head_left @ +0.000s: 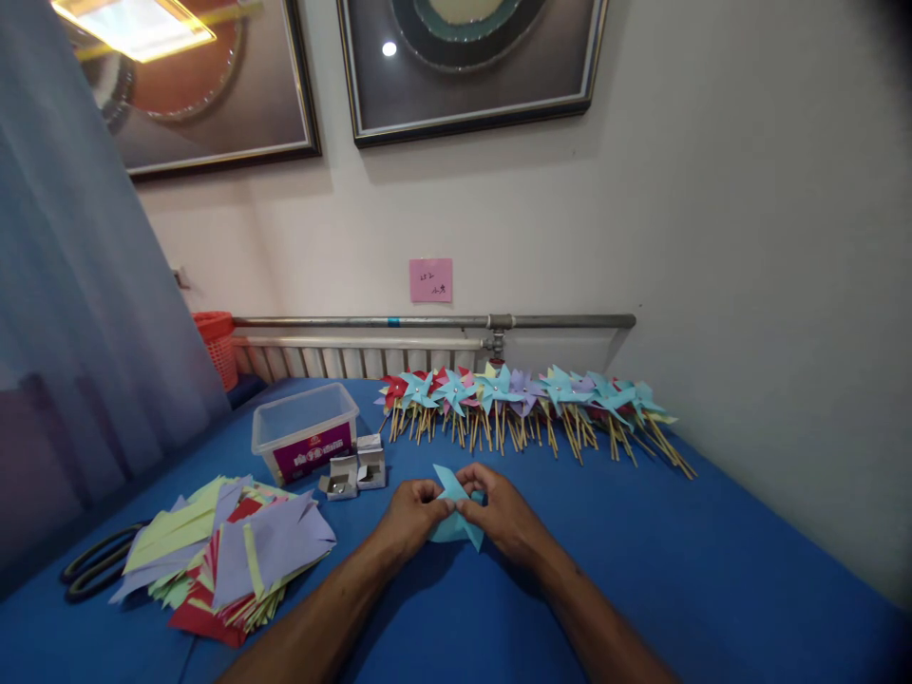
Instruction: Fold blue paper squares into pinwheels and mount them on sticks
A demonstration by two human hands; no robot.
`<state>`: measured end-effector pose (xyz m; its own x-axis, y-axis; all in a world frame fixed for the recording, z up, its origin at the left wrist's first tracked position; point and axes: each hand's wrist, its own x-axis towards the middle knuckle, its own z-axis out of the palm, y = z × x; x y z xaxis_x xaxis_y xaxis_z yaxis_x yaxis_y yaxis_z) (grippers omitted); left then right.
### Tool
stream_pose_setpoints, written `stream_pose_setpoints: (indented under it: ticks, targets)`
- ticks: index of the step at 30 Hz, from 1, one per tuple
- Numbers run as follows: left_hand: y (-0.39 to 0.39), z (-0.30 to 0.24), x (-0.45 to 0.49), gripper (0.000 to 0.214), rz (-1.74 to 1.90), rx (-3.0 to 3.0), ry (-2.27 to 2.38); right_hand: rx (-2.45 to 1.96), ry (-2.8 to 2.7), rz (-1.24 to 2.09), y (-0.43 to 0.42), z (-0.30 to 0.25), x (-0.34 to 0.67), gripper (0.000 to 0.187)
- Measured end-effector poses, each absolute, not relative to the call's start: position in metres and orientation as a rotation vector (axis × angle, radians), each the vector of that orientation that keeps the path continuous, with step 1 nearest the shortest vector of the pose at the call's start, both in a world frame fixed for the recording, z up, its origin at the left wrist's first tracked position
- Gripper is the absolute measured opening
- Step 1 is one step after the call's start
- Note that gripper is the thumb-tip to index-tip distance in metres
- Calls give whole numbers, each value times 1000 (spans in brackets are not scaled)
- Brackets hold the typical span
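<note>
Both hands pinch a light blue paper pinwheel (456, 530) just above the blue table, its folded points sticking out around my fingers. My left hand (413, 518) is closed on its left side, the thumb pressing near the centre. On the other side my right hand (503, 513) grips it between thumb and curled fingers. What lies under the fingertips at the centre is hidden. Two small open boxes (371, 463) with tiny contents stand beyond my left hand. Several finished pinwheels on sticks (499, 389) lie in a long row at the back.
A pile of coloured paper sheets (267, 551) lies at the left, partly over black-handled scissors (100, 560). Behind it stands a clear plastic tub (306, 418). A radiator (342, 361) and pipe run along the wall, with a red basket (218, 347) at the far left.
</note>
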<state>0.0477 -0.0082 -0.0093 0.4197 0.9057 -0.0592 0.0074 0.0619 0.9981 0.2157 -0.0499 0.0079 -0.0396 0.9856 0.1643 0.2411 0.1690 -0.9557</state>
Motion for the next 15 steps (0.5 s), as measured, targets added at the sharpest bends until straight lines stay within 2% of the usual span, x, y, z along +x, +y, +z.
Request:
stream_pose_setpoints:
  ticks: [3, 6, 9, 12, 15]
  targets:
    - [-6, -10, 48, 36, 876, 1325, 924, -1233, -1365, 951, -46, 6, 217, 30]
    - [-4, -9, 47, 33, 918, 1256, 953, -1146, -1012, 994, -43, 2, 218, 41]
    - [-2, -6, 44, 31, 962, 1172, 952, -992, -747, 1217, -45, -3, 214, 43]
    - [-2, -2, 42, 32, 1002, 1118, 923, -857, -716, 1489, -51, -5, 205, 41]
    - [-3, -1, 42, 34, 1008, 1106, 895, -852, -724, 1554, -56, -6, 196, 43]
